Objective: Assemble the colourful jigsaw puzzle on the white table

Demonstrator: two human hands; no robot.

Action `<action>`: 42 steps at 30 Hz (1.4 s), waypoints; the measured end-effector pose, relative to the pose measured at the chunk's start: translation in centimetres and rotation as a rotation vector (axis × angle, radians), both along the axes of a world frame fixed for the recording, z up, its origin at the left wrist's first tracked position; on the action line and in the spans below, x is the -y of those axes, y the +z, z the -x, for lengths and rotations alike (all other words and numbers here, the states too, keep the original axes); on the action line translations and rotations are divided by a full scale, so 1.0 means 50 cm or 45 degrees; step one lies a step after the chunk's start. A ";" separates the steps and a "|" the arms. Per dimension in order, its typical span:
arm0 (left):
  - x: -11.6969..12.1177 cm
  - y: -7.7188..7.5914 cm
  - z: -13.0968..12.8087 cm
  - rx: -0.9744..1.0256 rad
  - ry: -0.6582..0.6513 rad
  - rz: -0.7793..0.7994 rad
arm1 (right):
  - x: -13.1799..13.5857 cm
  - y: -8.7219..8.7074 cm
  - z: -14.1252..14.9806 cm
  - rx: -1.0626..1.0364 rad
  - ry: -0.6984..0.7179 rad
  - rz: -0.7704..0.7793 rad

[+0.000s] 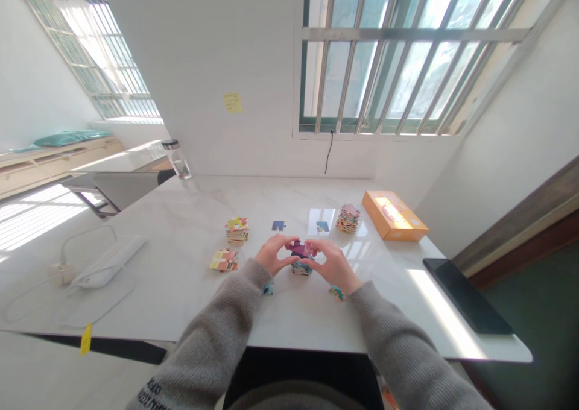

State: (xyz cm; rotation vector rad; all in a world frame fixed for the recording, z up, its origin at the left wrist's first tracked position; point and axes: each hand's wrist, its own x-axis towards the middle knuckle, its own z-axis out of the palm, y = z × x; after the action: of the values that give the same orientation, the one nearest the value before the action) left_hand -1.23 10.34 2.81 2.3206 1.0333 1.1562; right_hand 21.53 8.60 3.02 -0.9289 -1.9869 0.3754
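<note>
Between my left hand (pixel 274 254) and my right hand (pixel 333 261) is a purple jigsaw puzzle piece (pixel 299 249), pinched at its two sides by fingers and thumbs. Right below it stands a stack of puzzle pieces (pixel 301 269), partly covered by the held piece and my thumbs. A teal puzzle piece (pixel 268 289) lies by my left wrist, partly hidden by the sleeve. Another teal and yellow piece (pixel 337 293) lies under my right wrist. Farther back, two dark blue pieces, one on the left (pixel 279 225) and one on the right (pixel 322 227), lie flat and apart.
Left of my hands stand a taller piece stack (pixel 237 231) and a lower one (pixel 224 260). Behind on the right are another stack (pixel 348 218), an orange box (pixel 394 216) and a black tablet (pixel 465 295). A power strip (pixel 111 262) with cables and a glass bottle (pixel 177 160) are left.
</note>
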 end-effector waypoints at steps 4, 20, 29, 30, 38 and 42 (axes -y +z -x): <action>0.003 0.003 -0.005 0.095 0.022 -0.011 | 0.012 0.009 0.021 -0.153 0.027 0.198; 0.012 0.026 -0.016 0.215 -0.007 0.219 | 0.005 0.008 0.034 -0.405 0.082 0.365; 0.010 0.019 -0.019 0.303 0.074 0.348 | -0.003 0.005 0.041 -0.502 0.138 0.342; 0.011 0.020 -0.020 0.294 0.046 0.355 | -0.005 0.005 0.040 -0.515 0.134 0.332; 0.010 0.018 -0.025 0.364 -0.090 0.437 | 0.001 0.005 0.039 -0.383 0.135 0.219; 0.003 0.010 -0.022 0.533 -0.063 0.508 | 0.004 0.015 0.019 -0.082 0.071 -0.037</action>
State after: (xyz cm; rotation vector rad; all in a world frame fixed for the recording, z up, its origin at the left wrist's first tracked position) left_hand -0.11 10.19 3.29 1.6966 0.9393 1.2170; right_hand 20.58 8.39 3.79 -0.8347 -1.9574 0.4020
